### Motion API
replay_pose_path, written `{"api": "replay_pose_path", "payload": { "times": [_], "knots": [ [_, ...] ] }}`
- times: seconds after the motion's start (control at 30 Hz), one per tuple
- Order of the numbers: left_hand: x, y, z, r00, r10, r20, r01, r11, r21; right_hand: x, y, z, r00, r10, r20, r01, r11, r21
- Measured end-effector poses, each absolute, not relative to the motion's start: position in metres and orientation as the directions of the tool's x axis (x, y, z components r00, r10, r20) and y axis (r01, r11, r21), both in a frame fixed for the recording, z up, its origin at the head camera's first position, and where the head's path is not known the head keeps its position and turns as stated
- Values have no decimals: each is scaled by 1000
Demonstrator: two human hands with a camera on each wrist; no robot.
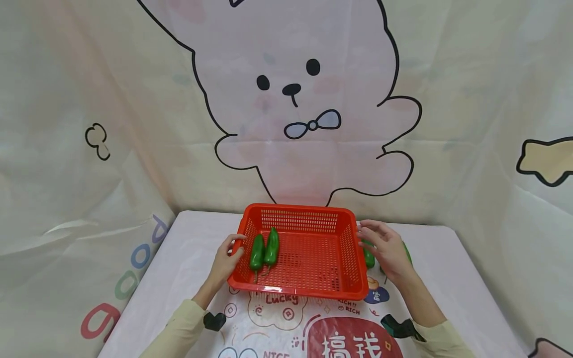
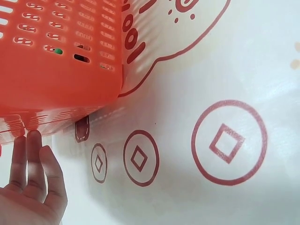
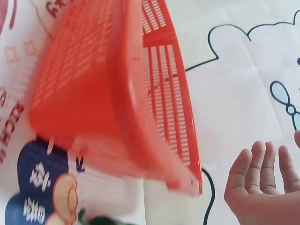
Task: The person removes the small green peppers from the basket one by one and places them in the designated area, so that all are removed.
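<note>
A red plastic basket (image 1: 309, 292) with slotted walls stands on the table in the head view. Two green peppers (image 1: 257, 252) lie side by side at its left end. My left hand (image 1: 224, 261) holds the basket's left rim, thumb and a finger over the edge. In the left wrist view, other fingertips (image 2: 34, 137) meet its outer wall. Beside the right rim, my right hand (image 1: 388, 251) has loosely spread fingers around nothing; the right wrist view shows a gap between it and the basket. More green peppers (image 1: 369, 256) lie on the table, partly hidden by this hand.
The white tabletop (image 1: 429, 258) has a printed cover with red lettering and cartoons. Behind the basket rises a pale cloth backdrop (image 1: 465, 114) with a large cartoon figure, and similar cloth stands at both sides.
</note>
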State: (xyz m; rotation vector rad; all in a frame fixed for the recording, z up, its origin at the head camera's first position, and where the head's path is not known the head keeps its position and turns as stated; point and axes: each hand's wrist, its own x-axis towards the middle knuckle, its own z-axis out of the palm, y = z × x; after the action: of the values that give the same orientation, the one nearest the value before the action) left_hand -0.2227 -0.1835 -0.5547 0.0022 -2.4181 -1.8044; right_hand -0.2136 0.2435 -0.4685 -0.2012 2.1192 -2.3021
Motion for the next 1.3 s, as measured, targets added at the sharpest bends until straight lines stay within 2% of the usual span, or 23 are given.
{"api": "replay_pose_path", "payload": {
  "times": [0.2,0.57,1.03,1.3],
  "knots": [
    [-219,-185,-553,-992,-64,109,88,274,958,-214,221,-466,-986,-132,100,-78,-162,-984],
    [-221,-187,-551,-995,-62,82,63,262,963,-222,167,-461,-983,-175,63,-37,-149,-988],
    [-204,-178,-514,-995,-29,97,87,247,965,-254,127,-430,-962,-248,113,-78,-147,-986],
    [-204,-177,-514,-995,-21,93,85,247,965,-277,109,-440,-952,-285,110,-73,-139,-988]
  ]
}}
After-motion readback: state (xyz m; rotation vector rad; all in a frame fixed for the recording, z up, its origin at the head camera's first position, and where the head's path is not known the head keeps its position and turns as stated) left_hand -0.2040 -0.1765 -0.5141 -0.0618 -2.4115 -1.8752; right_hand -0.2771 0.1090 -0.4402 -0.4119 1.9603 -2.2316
